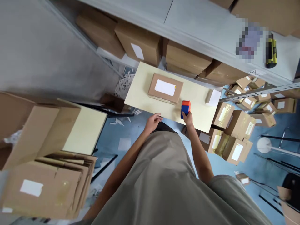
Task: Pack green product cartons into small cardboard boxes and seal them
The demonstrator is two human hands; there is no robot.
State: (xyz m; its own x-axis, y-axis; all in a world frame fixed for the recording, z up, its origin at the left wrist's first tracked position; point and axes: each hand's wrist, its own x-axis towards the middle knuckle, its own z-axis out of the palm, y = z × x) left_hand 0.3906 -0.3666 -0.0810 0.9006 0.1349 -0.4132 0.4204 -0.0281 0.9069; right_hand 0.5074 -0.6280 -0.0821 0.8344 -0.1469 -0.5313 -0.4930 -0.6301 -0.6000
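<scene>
My right hand (188, 119) is wrapped round a blue and orange hand-held tool (186, 109), shaped like a label gun, above the front part of a pale yellow tabletop (197, 107). Left of the tool lies a closed brown cardboard box (152, 93) with a white label (165, 87) on its top. My left hand (153, 122) hovers by the table's front edge, close to my waist. Its fingers are loosely bent and apart, with nothing seen in them. At the table's right end stands a small white box (212, 97).
A shelf (187, 25) with large cartons (140, 40) below runs behind the table. On it lies a yellow and black tool (271, 51). Labelled boxes (242, 125) are stacked to the right. Flattened cartons (47, 187) stand at left. Paper scraps (126, 82) lie beyond the table.
</scene>
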